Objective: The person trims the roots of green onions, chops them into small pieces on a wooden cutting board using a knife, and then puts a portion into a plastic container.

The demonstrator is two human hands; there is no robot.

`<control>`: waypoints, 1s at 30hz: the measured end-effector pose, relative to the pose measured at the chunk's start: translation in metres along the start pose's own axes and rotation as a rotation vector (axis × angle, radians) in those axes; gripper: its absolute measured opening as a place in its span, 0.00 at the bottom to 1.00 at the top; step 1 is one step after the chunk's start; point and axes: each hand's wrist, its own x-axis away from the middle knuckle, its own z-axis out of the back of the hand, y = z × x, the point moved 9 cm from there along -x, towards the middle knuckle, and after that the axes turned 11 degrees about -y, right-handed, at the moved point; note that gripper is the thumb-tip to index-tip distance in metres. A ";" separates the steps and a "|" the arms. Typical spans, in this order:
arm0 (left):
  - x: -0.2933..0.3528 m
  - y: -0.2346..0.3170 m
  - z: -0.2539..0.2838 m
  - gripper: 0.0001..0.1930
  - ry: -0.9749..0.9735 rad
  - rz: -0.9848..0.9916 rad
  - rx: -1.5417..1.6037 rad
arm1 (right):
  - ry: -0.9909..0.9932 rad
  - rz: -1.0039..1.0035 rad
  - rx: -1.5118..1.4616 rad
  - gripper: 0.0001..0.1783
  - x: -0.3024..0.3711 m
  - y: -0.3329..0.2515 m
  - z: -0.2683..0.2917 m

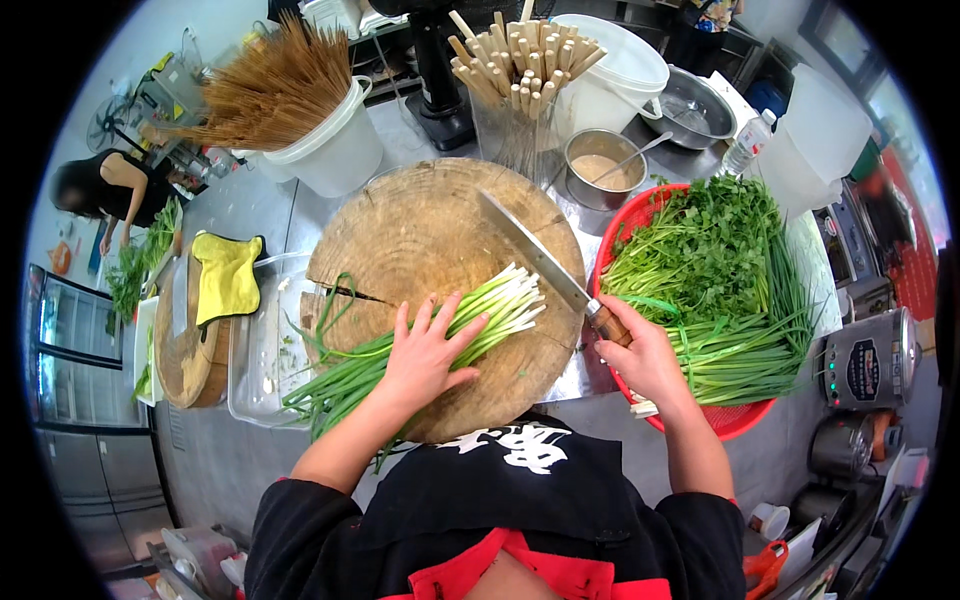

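A bunch of scallions [508, 300] lies across the round wooden chopping block [410, 235], white ends toward the right and green leaves hanging over the block's near left edge. My left hand [432, 350] rests flat on the bunch with its fingers spread. In my right hand [642, 352] is the wooden handle of a large kitchen knife [537, 252]. Its blade slants up and left over the block's right side, apart from the scallions. Right of the block, a red basket [610, 240] holds cilantro [705, 235] and more scallions [735, 355]; my right forearm passes over its near left rim.
Behind the block stand a white bucket of thin brown sticks [330, 145], a clear container of wooden rods [515, 120] and a metal pot [605, 170] with a spoon. At left are a clear tray [265, 350], a yellow cloth [227, 275] and another person [115, 190].
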 end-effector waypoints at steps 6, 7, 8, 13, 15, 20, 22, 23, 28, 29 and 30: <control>-0.001 -0.002 -0.013 0.37 -0.019 -0.016 0.079 | -0.039 0.002 -0.002 0.31 -0.002 -0.004 -0.009; -0.002 -0.003 -0.015 0.36 -0.021 -0.020 0.117 | -0.036 -0.039 -0.055 0.31 -0.003 0.000 -0.008; -0.002 -0.003 -0.014 0.36 -0.017 -0.012 0.093 | -0.015 -0.027 -0.066 0.31 -0.003 0.001 -0.011; 0.000 -0.001 -0.011 0.36 -0.015 0.022 0.010 | -0.043 0.108 0.125 0.33 0.000 -0.014 -0.016; 0.005 -0.002 -0.001 0.33 0.044 0.004 0.106 | -0.016 0.019 0.026 0.33 -0.002 -0.006 -0.008; 0.001 -0.013 0.012 0.17 0.159 -0.024 0.252 | -0.001 -0.013 -0.067 0.32 0.003 0.007 -0.009; -0.003 -0.014 0.002 0.15 0.156 -0.037 0.331 | -0.007 -0.031 -0.061 0.32 0.006 0.003 -0.008; -0.005 -0.015 -0.001 0.14 0.156 -0.045 0.369 | -0.011 -0.039 -0.072 0.32 0.006 0.003 -0.009; -0.006 0.002 0.005 0.13 0.108 -0.100 0.284 | -0.021 -0.041 -0.141 0.31 0.004 0.011 -0.013; -0.005 0.005 0.005 0.13 0.108 -0.109 0.256 | -0.019 -0.043 -0.142 0.31 0.004 0.010 -0.013; -0.004 0.004 0.003 0.14 0.097 -0.108 0.264 | -0.016 -0.045 -0.144 0.31 0.005 0.008 -0.013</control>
